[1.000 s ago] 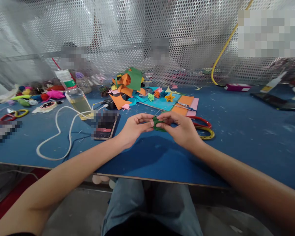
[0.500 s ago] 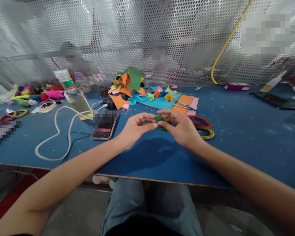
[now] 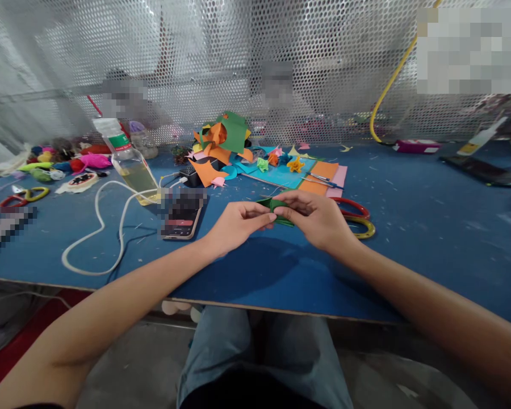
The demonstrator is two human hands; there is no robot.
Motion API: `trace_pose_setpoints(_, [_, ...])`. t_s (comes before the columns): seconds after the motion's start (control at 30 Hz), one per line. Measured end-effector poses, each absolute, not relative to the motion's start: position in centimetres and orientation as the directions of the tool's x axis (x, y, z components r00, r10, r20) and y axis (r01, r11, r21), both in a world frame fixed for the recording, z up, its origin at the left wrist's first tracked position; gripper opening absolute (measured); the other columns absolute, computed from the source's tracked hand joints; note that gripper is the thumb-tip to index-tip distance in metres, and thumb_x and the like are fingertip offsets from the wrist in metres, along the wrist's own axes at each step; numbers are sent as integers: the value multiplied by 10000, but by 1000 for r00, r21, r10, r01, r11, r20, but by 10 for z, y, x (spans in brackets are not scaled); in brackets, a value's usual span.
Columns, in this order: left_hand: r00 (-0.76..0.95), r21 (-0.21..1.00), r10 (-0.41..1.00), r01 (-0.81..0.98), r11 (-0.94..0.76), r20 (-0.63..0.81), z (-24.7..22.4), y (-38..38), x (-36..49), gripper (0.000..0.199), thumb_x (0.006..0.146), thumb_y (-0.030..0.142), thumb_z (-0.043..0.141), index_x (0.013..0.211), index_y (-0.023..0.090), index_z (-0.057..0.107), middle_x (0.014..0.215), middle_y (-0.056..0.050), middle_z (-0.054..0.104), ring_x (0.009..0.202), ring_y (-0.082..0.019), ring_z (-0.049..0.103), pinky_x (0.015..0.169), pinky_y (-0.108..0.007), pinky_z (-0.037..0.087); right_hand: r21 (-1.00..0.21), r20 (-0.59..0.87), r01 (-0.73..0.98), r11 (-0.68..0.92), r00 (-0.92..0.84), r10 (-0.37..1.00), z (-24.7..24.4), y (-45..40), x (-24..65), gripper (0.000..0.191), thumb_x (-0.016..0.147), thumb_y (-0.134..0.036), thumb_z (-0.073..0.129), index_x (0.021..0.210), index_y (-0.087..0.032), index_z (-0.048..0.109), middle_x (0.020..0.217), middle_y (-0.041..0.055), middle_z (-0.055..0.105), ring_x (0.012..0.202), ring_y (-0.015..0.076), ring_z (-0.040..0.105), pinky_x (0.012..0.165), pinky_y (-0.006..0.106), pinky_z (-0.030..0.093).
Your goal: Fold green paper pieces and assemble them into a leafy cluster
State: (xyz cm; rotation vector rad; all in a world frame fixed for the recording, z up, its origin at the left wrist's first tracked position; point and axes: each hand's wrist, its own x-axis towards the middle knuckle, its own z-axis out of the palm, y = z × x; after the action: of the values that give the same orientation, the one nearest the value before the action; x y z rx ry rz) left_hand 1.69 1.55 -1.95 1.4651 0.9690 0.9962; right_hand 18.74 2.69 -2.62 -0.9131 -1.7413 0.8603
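A small piece of dark green folded paper (image 3: 278,211) is pinched between my two hands above the blue table. My left hand (image 3: 242,223) grips its left side with thumb and fingers. My right hand (image 3: 317,217) closes on its right side, with the thumb across the front. Fingers cover much of the paper, so its full shape is hidden. Just beyond my right hand lie scissors with a red and yellow handle (image 3: 360,227), partly covered by that hand.
A phone (image 3: 183,216) and a white cable (image 3: 94,227) lie left of my hands, near a bottle of yellowish liquid (image 3: 133,170). Behind are coloured paper scraps (image 3: 234,133), small folded paper stars (image 3: 296,164) and orange sheets (image 3: 319,177). A second pair of scissors (image 3: 23,196) rests far left.
My fingers have shifted slightly on the green paper, and more of it shows between my hands. Both hands stay in nearly the same place; the view has moved a little.
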Motion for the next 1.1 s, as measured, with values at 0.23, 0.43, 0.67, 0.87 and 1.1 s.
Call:
trace_pose_setpoints(0.23, [319, 950, 930, 190, -250, 181, -21, 16, 15, 153, 701, 289, 661, 699, 136, 652, 633, -14, 630, 578, -107, 552, 561, -237, 410, -857, 417, 202, 475, -271, 868, -26, 25, 186, 244, 727, -350, 663, 903, -182, 644, 824, 48, 696, 731, 192, 647, 698, 346, 527])
trace_pose_setpoints(0.43, [305, 920, 922, 235, -314, 237, -20, 11, 15, 76, 689, 224, 628, 681, 148, 627, 598, 16, 585, 540, -88, 508, 526, -220, 380, -847, 423, 214, 487, -285, 860, -23, 23, 186, 208, 699, -354, 686, 810, -184, 643, 768, 35, 692, 695, 181, 637, 665, 323, 521])
trace_pose_setpoints(0.67, [325, 854, 888, 304, -423, 325, -16, 8, 14, 75, 715, 222, 629, 717, 147, 632, 666, 0, 621, 632, -108, 560, 609, -223, 440, -802, 469, 251, 541, -295, 832, -21, 22, 188, 132, 724, -317, 660, 737, -188, 638, 704, 15, 674, 657, 156, 615, 645, 286, 499])
trace_pose_setpoints(0.87, [286, 893, 900, 216, -395, 329, -7, 8, 12, 202, 675, 323, 716, 758, 147, 661, 709, -11, 660, 625, -100, 570, 566, -202, 453, -747, 537, 270, 608, -295, 791, -17, 23, 191, 115, 726, -301, 652, 714, -187, 656, 703, 13, 676, 662, 156, 616, 608, 268, 484])
trace_pose_setpoints(1.1, [363, 931, 865, -18, -365, 346, -9, 13, 9, 90, 718, 207, 681, 790, 161, 652, 688, 7, 663, 656, -91, 624, 642, -207, 507, -769, 563, 174, 615, -270, 781, -16, 19, 190, 66, 693, -268, 696, 716, -213, 670, 718, 5, 689, 674, 154, 638, 621, 262, 516])
